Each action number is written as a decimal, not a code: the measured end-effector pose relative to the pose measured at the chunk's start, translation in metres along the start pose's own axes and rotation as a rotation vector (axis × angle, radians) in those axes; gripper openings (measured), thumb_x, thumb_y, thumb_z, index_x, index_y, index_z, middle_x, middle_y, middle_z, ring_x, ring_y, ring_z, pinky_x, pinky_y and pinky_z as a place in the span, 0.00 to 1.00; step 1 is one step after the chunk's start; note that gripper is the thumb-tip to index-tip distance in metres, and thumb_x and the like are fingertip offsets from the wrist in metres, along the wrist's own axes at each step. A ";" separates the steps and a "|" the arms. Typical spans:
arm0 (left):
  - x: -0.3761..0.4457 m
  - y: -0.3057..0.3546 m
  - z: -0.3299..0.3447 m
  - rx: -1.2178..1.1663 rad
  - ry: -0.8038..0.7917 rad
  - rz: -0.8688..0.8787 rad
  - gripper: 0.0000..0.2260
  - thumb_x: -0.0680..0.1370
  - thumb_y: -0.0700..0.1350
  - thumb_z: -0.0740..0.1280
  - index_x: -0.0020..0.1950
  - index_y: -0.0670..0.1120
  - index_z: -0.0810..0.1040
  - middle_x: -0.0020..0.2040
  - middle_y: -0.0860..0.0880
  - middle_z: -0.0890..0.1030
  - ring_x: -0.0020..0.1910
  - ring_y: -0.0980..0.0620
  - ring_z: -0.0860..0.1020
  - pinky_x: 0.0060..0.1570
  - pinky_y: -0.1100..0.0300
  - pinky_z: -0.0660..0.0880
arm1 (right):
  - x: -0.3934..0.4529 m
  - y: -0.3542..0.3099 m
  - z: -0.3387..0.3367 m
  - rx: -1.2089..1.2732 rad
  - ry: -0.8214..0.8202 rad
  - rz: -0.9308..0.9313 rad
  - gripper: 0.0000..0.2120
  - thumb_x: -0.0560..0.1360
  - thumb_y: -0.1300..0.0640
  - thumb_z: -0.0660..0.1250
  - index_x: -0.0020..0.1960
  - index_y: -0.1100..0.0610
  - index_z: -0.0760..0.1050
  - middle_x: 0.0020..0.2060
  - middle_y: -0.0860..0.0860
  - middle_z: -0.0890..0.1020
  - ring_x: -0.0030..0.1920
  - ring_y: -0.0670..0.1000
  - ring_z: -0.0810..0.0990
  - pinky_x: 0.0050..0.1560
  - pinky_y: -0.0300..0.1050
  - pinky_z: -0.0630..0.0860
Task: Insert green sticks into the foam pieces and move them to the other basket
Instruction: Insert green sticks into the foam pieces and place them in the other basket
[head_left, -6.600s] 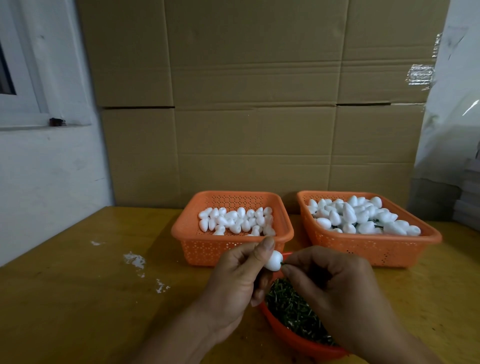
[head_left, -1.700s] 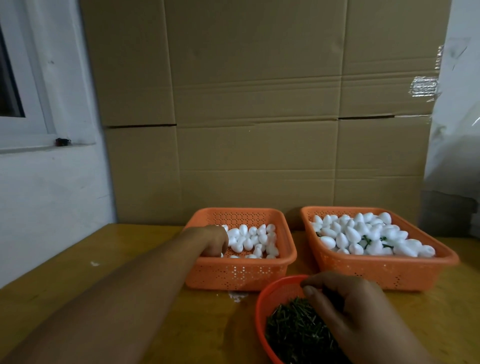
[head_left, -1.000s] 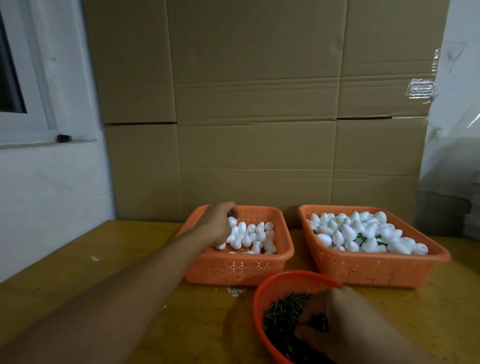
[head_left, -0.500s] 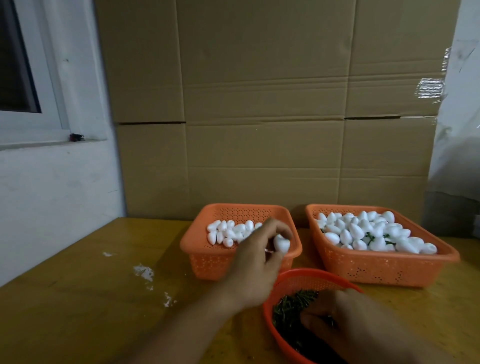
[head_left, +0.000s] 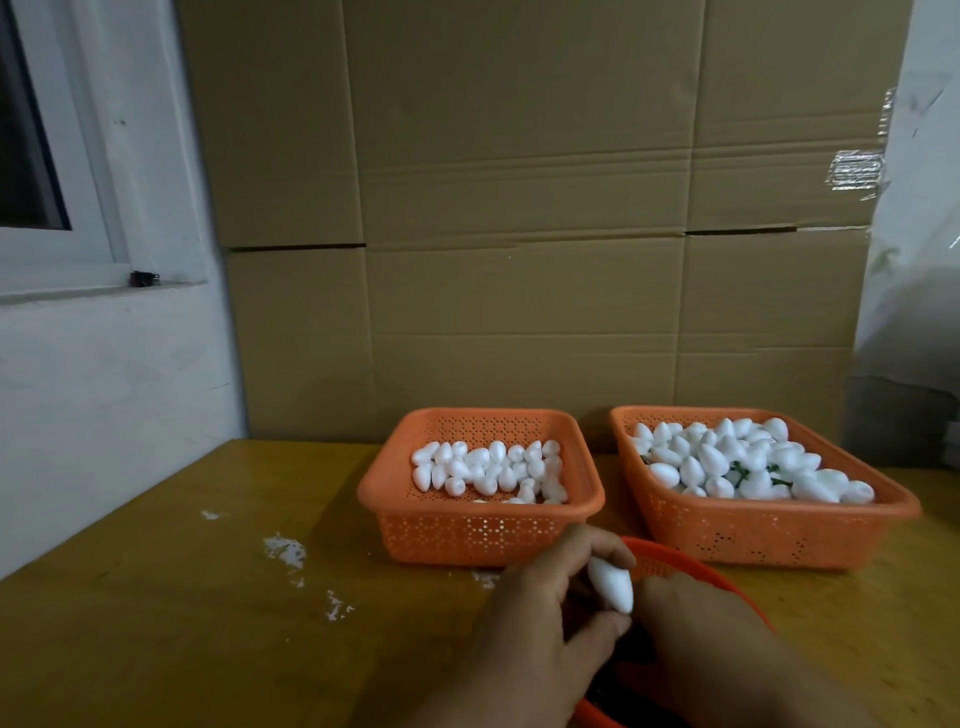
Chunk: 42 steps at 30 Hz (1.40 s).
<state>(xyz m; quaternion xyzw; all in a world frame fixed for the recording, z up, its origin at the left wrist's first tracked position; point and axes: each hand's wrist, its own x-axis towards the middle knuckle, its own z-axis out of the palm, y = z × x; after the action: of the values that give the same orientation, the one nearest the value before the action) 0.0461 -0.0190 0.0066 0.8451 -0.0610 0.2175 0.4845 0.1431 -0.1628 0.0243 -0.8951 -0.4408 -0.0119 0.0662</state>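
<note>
Now | left hand (head_left: 535, 618) fingers pinch foam piece (head_left: 612, 583), long axis upright-tilted | right hand (head_left: 701, 629) touching beside it, grip hidden

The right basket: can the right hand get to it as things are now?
Probably yes. The right hand lies over the round bowl, just before the right basket, with nothing standing between them.

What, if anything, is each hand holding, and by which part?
The left hand pinches a white foam piece at its two ends, between thumb and fingers. Whether the right hand holds anything cannot be told.
</note>
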 end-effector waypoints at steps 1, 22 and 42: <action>-0.001 0.002 0.001 0.010 0.007 0.031 0.14 0.75 0.47 0.69 0.57 0.63 0.74 0.52 0.58 0.80 0.55 0.58 0.80 0.58 0.52 0.78 | 0.001 0.000 0.002 -0.009 0.001 0.010 0.18 0.73 0.40 0.63 0.62 0.43 0.73 0.53 0.44 0.82 0.54 0.44 0.81 0.54 0.43 0.77; 0.006 -0.005 -0.005 -0.142 0.115 0.025 0.10 0.80 0.62 0.59 0.49 0.57 0.74 0.40 0.54 0.81 0.36 0.58 0.77 0.40 0.61 0.74 | 0.000 -0.005 -0.003 0.047 -0.047 -0.002 0.03 0.75 0.53 0.67 0.43 0.48 0.79 0.40 0.46 0.82 0.40 0.44 0.80 0.45 0.40 0.79; 0.003 0.001 -0.002 -0.223 0.084 0.011 0.09 0.83 0.54 0.60 0.53 0.49 0.75 0.38 0.49 0.81 0.33 0.53 0.77 0.35 0.60 0.73 | -0.018 0.002 -0.018 0.474 0.224 0.126 0.08 0.70 0.61 0.73 0.38 0.48 0.80 0.34 0.41 0.84 0.33 0.43 0.83 0.36 0.42 0.80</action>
<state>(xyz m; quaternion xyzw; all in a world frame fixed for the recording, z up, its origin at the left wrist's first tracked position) 0.0475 -0.0177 0.0099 0.7759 -0.0690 0.2471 0.5764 0.1341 -0.1803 0.0401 -0.8733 -0.3646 -0.0030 0.3230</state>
